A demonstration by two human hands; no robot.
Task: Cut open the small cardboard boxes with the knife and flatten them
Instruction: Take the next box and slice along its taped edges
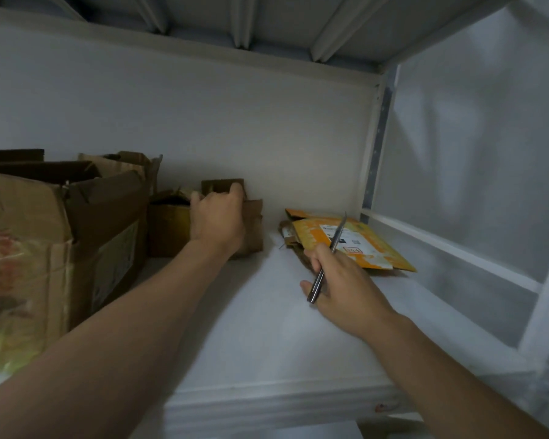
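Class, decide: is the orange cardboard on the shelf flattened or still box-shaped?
Flattened: the orange cardboard lies flat on the shelf, in thin layers, with no standing walls.

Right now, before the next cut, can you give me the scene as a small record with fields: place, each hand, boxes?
place: white shelf
left hand: grips the top of a small brown box at the back of the shelf
right hand: holds the knife, blade pointing away from the person
flattened: yellow cardboard, lying flat beyond the right hand
other: large box on the left, open
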